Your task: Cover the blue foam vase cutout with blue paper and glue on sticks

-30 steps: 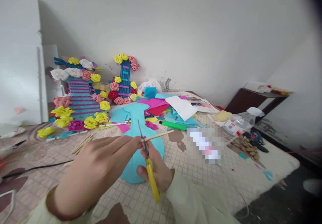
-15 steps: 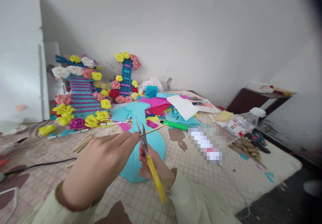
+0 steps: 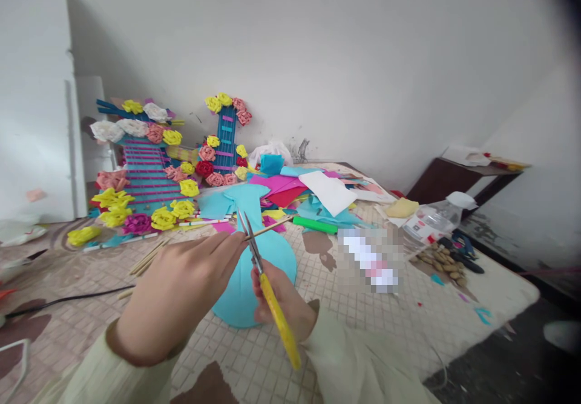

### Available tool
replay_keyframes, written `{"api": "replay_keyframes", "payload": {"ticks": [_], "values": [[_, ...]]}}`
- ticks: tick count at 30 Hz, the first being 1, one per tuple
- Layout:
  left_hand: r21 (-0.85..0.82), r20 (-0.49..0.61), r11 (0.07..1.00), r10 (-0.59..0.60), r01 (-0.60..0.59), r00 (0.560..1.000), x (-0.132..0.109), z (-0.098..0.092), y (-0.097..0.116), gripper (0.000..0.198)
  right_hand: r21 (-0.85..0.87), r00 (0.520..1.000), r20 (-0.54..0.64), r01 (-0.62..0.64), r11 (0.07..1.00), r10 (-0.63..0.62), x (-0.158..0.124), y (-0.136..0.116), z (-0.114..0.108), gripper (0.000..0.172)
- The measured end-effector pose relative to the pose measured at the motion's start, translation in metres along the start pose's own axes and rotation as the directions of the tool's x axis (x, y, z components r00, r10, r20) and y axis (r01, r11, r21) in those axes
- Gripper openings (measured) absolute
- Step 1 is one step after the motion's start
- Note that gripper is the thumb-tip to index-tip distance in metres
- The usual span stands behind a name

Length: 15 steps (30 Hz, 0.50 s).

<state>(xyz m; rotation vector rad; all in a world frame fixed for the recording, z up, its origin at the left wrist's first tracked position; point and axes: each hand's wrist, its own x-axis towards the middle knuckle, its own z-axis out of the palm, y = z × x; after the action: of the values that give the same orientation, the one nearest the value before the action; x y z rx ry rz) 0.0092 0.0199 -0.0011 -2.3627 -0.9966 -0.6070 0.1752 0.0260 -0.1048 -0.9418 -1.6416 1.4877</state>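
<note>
A thin wooden stick point(image 3: 273, 225) is pinched in the fingers of my left hand point(image 3: 179, 286), its free end pointing right. My right hand point(image 3: 287, 302) grips scissors point(image 3: 278, 316) with yellow handles. Their narrow metal blades point away from me and cross the stick just beside my left fingertips. Beneath both hands lies a light-blue, guitar-shaped cutout point(image 3: 278, 262), partly covered by them. More wooden sticks point(image 3: 147, 257) lie on the table left of my left hand.
Flower-trimmed blue panels point(image 3: 152, 174) and a smaller blue piece point(image 3: 227, 141) stand at the back. Coloured sheets point(image 3: 327, 192), a green tube point(image 3: 315, 225), a plastic bottle point(image 3: 431, 219) and peanuts point(image 3: 440, 262) lie rightward. A black cable point(image 3: 68, 298) crosses the left side.
The scissor blades have drawn closer together at the stick. Both hands, with stick and scissors, have shifted slightly left, and the whole view has moved a little too.
</note>
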Motion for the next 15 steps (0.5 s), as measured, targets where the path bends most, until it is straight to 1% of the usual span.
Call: {"api": "replay_keyframes", "payload": {"ticks": [3, 7, 10, 12, 15], "values": [[0.007, -0.034, 1.0, -0.02, 0.021, 0.999, 0.0, 0.003, 0.0, 0.024, 0.011, 1.0, -0.008, 0.002, 1.0, -0.002, 0.001, 0.001, -0.001, 0.035], [-0.01, -0.028, 1.0, -0.002, 0.002, 1.0, -0.001, 0.003, 0.0, 0.02, 0.065, 1.0, 0.006, 0.027, 0.998, -0.027, 0.004, -0.001, -0.005, 0.036], [-0.009, -0.025, 1.0, -0.004, 0.004, 1.0, 0.0, 0.0, 0.0, 0.024, 0.11, 0.998, 0.041, 0.047, 0.993, -0.052, 0.003, -0.009, -0.008, 0.039], [-0.009, -0.011, 1.0, -0.004, 0.004, 1.0, 0.001, -0.002, 0.0, 0.029, 0.1, 0.995, 0.072, 0.066, 0.993, -0.073, 0.003, -0.012, -0.008, 0.039], [-0.009, 0.013, 1.0, -0.012, 0.012, 1.0, 0.002, -0.003, 0.001, 0.033, 0.093, 0.989, 0.104, 0.097, 0.991, -0.107, 0.003, -0.009, -0.008, 0.041]]}}
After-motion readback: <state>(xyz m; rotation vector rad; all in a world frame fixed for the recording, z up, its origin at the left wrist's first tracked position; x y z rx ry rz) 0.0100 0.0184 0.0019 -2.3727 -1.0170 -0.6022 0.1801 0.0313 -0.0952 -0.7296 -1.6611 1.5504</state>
